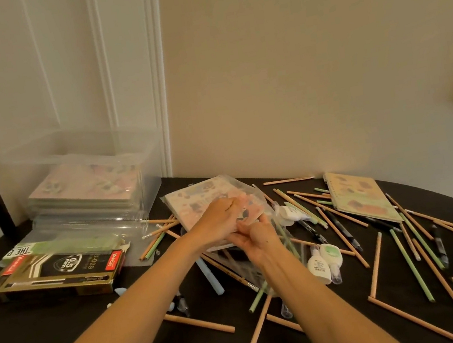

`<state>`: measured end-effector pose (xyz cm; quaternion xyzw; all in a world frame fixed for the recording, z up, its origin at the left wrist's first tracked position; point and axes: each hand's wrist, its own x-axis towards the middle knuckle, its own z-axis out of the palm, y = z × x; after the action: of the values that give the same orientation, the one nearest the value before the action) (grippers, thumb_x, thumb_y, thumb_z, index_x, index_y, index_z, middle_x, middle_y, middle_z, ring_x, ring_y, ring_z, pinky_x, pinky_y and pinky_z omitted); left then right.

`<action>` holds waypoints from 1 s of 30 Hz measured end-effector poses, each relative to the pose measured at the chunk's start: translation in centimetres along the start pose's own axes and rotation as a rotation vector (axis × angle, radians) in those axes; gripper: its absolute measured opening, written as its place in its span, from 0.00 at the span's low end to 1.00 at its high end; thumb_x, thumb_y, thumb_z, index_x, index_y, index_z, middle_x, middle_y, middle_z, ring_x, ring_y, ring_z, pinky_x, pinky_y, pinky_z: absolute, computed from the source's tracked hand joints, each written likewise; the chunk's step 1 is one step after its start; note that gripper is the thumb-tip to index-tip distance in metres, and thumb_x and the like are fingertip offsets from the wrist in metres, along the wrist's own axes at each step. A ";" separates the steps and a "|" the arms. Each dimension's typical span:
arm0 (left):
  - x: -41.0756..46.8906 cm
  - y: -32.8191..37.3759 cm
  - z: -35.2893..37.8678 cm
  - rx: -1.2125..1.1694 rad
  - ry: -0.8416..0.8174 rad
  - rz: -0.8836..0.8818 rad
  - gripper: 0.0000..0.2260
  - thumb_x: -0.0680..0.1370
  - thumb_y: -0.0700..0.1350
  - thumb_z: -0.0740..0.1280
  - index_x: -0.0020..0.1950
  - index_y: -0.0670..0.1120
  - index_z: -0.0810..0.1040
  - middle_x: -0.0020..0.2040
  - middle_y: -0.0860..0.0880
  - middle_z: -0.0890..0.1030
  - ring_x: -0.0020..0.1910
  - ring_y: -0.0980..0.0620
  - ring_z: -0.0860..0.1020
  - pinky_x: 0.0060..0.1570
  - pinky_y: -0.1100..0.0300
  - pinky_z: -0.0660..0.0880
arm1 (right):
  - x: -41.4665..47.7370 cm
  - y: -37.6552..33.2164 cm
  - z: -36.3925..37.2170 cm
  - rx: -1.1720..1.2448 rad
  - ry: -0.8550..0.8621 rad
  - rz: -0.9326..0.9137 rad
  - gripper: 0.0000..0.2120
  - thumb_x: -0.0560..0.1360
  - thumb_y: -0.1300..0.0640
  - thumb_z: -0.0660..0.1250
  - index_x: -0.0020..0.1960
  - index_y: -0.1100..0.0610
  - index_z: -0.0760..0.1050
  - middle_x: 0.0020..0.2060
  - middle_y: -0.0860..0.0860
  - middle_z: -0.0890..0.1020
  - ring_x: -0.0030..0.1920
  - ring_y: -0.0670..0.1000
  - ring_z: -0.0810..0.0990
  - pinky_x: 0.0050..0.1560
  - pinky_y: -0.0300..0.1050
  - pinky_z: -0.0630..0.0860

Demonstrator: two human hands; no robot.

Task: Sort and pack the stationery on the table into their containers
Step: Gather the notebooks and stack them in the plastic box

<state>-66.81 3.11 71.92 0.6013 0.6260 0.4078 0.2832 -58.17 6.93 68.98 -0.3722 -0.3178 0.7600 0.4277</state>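
Note:
A patterned notebook (194, 202) in a clear plastic sleeve (252, 196) is held above the middle of the dark table (66, 327). My left hand (217, 219) grips the near end of the notebook through the sleeve. My right hand (254, 239) pinches the sleeve's open edge just below it. A clear plastic bin (148, 165) at the back left holds a stack of similar sleeved notebooks (87, 189). Another notebook (361, 195), green and unsleeved, lies at the right.
Several wooden and green pencils (426, 256) lie scattered over the right and front of the table. Correction-fluid bottles (319, 266), black pens (345, 230) and a light-blue pen (211, 276) lie among them. A black-and-gold pen box (58, 272) and flat plastic bags (82, 234) sit at the left.

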 end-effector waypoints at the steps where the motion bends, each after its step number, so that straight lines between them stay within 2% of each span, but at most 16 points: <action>1: 0.0 0.0 -0.2 -0.008 -0.007 -0.004 0.20 0.83 0.50 0.51 0.59 0.41 0.77 0.58 0.45 0.78 0.57 0.51 0.75 0.57 0.59 0.67 | 0.1 0.1 0.0 -0.013 -0.005 -0.002 0.28 0.77 0.75 0.51 0.71 0.54 0.61 0.48 0.57 0.76 0.41 0.55 0.80 0.42 0.54 0.77; 4: -0.3 0.2 -0.5 -0.018 -0.034 -0.021 0.19 0.82 0.51 0.51 0.58 0.42 0.77 0.57 0.45 0.78 0.54 0.52 0.74 0.52 0.60 0.68 | 0.3 0.6 0.1 -0.092 0.005 0.006 0.23 0.79 0.72 0.52 0.69 0.53 0.63 0.52 0.59 0.77 0.40 0.55 0.81 0.37 0.52 0.81; 6: -0.4 0.1 -0.5 -0.029 -0.049 -0.054 0.19 0.82 0.50 0.51 0.62 0.42 0.75 0.60 0.46 0.76 0.55 0.53 0.73 0.56 0.60 0.66 | 0.4 0.8 0.0 -0.121 -0.009 0.029 0.19 0.79 0.71 0.54 0.66 0.56 0.65 0.53 0.60 0.78 0.40 0.55 0.81 0.36 0.50 0.82; 8: -0.5 0.0 -0.4 -0.020 -0.064 -0.110 0.18 0.83 0.50 0.51 0.67 0.45 0.71 0.62 0.50 0.73 0.59 0.54 0.70 0.58 0.61 0.63 | 0.1 0.8 -0.2 -0.217 0.008 0.074 0.12 0.79 0.68 0.58 0.61 0.62 0.69 0.44 0.59 0.80 0.35 0.52 0.81 0.32 0.45 0.81; 10: -0.6 0.0 -0.4 0.048 -0.110 -0.139 0.18 0.83 0.48 0.51 0.68 0.43 0.70 0.67 0.47 0.71 0.63 0.50 0.70 0.57 0.61 0.63 | -0.3 0.5 -0.4 -0.367 0.019 0.104 0.04 0.78 0.65 0.61 0.52 0.64 0.73 0.37 0.57 0.79 0.25 0.48 0.80 0.25 0.37 0.77; 12: -0.5 0.7 0.0 0.088 -0.140 -0.194 0.19 0.83 0.43 0.51 0.68 0.33 0.67 0.71 0.39 0.67 0.66 0.42 0.68 0.49 0.68 0.68 | -0.6 0.1 -0.8 -0.439 -0.019 0.109 0.03 0.78 0.65 0.60 0.47 0.63 0.73 0.37 0.58 0.80 0.25 0.48 0.80 0.26 0.36 0.78; 14: -0.8 1.5 0.3 0.132 -0.110 -0.226 0.20 0.83 0.43 0.52 0.69 0.29 0.64 0.70 0.37 0.67 0.67 0.39 0.67 0.35 0.75 0.64 | -0.9 -0.4 -1.4 -0.464 -0.098 0.118 0.08 0.78 0.69 0.58 0.50 0.62 0.74 0.43 0.58 0.81 0.38 0.51 0.82 0.39 0.40 0.81; 15: -0.4 1.2 0.5 0.111 -0.084 -0.227 0.20 0.83 0.45 0.52 0.68 0.32 0.67 0.67 0.39 0.70 0.66 0.40 0.68 0.37 0.74 0.64 | -1.2 -0.8 -1.9 -0.472 -0.127 0.123 0.12 0.77 0.71 0.56 0.54 0.62 0.75 0.47 0.58 0.81 0.44 0.52 0.81 0.45 0.42 0.80; 17: 0.0 0.9 0.6 0.140 -0.072 -0.241 0.19 0.82 0.48 0.54 0.66 0.38 0.72 0.61 0.49 0.72 0.62 0.43 0.70 0.50 0.62 0.67 | -1.6 -1.6 -3.1 -0.506 -0.138 0.132 0.15 0.77 0.73 0.56 0.61 0.65 0.71 0.53 0.60 0.80 0.48 0.52 0.80 0.47 0.42 0.79; 18: 0.3 0.6 0.7 0.207 -0.085 -0.238 0.17 0.82 0.48 0.55 0.63 0.40 0.74 0.60 0.48 0.74 0.58 0.46 0.71 0.52 0.59 0.65 | -2.0 -2.2 -3.9 -0.526 -0.123 0.133 0.16 0.76 0.73 0.57 0.63 0.66 0.69 0.54 0.61 0.79 0.49 0.52 0.80 0.46 0.41 0.79; 21: 1.2 1.2 1.6 0.364 -0.011 -0.148 0.11 0.79 0.41 0.56 0.50 0.42 0.79 0.49 0.41 0.77 0.47 0.48 0.72 0.43 0.58 0.66 | -3.1 -4.4 -6.6 -0.556 -0.110 0.082 0.15 0.77 0.70 0.59 0.63 0.64 0.69 0.54 0.60 0.80 0.52 0.53 0.81 0.50 0.42 0.79; 23: 2.1 2.4 3.1 0.390 0.100 -0.084 0.13 0.79 0.39 0.56 0.53 0.37 0.79 0.55 0.40 0.79 0.52 0.45 0.75 0.51 0.55 0.69 | -4.0 -6.2 -8.2 -0.530 -0.150 0.047 0.13 0.78 0.67 0.59 0.62 0.63 0.71 0.52 0.59 0.81 0.51 0.54 0.82 0.51 0.44 0.79; 25: 3.2 3.9 5.1 0.352 0.193 -0.027 0.14 0.79 0.40 0.56 0.60 0.39 0.77 0.61 0.41 0.77 0.61 0.45 0.73 0.59 0.55 0.68 | -4.8 -8.1 -9.8 -0.504 -0.152 0.018 0.11 0.78 0.66 0.60 0.59 0.61 0.74 0.48 0.58 0.83 0.49 0.53 0.83 0.49 0.43 0.80; 28: 5.1 6.6 9.0 0.291 0.176 0.055 0.11 0.79 0.39 0.57 0.53 0.41 0.79 0.53 0.42 0.79 0.59 0.44 0.75 0.55 0.57 0.68 | -4.9 -10.8 -13.1 -0.522 -0.009 -0.046 0.09 0.78 0.67 0.60 0.54 0.59 0.76 0.44 0.58 0.84 0.45 0.53 0.84 0.45 0.43 0.81; 30: 6.7 7.6 11.3 0.255 0.117 0.033 0.13 0.79 0.41 0.58 0.57 0.43 0.79 0.58 0.44 0.79 0.60 0.46 0.75 0.58 0.58 0.68 | -4.3 -12.1 -15.4 -0.564 0.146 -0.090 0.08 0.78 0.67 0.59 0.50 0.58 0.76 0.44 0.57 0.83 0.45 0.52 0.83 0.46 0.43 0.81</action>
<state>-54.02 11.16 73.58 0.6177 0.6784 0.3637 0.1609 -38.77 10.84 71.92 -0.5158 -0.5010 0.5931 0.3623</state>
